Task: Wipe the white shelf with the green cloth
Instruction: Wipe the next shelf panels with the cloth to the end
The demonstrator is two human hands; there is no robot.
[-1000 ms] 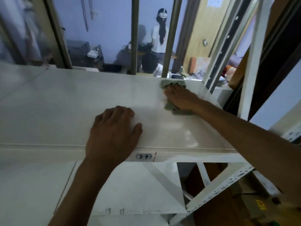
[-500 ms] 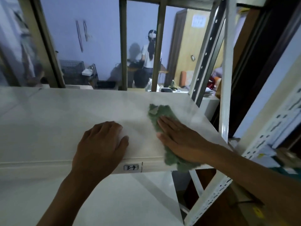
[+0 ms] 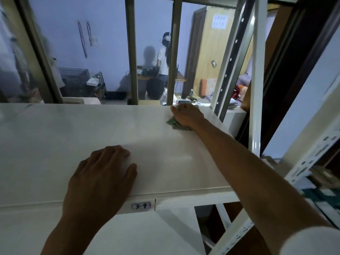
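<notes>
Pressed at the white shelf's (image 3: 73,135) rear right corner under seemingly flat fingers (image 3: 179,109) of the right hand (image 3: 186,115), the green cloth (image 3: 172,123) is best drawn forward evenly, the shelf being steadied by the open left hand (image 3: 103,178).

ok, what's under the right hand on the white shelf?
A crumpled green cloth, pressed onto the flat white shelf board near its back edge. Only the cloth's near fringe shows; the right hand covers the rest.

Head view, looking forward-down, close over white shelf (image 3: 55,144)
</notes>
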